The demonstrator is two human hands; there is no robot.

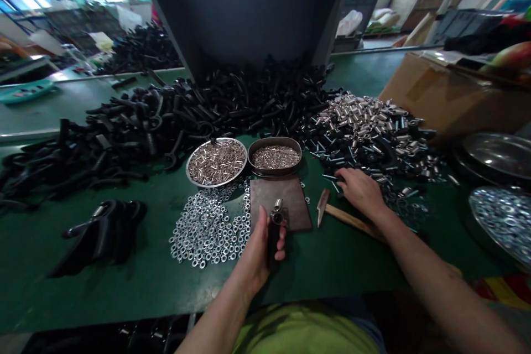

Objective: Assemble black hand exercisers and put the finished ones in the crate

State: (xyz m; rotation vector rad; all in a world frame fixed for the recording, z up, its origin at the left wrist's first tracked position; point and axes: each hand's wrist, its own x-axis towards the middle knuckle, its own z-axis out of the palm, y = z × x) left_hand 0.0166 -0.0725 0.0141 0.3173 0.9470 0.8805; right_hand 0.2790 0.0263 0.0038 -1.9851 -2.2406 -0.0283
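Observation:
My left hand [257, 249] is wrapped round a black handle piece [274, 227] with a small metal sleeve at its top, held upright over the near edge of a dark square plate [290, 199]. Farther right, my right hand [362, 191] reaches with fingers curled into the edge of a heap of silver sleeves and dark bolts [373, 133]; what its fingertips hold is hidden. Just beside that hand, a wooden-handled hammer [340, 214] lies on the green table.
A round tray of silver pins [215, 161] and an oval tin of small parts [275, 156] stand behind the plate. Loose washers [207, 227] spread at the left. Black handles [166, 116] pile under a tipped bin [249, 11]. Cardboard box [448, 94] and metal bowls [498, 188] at right.

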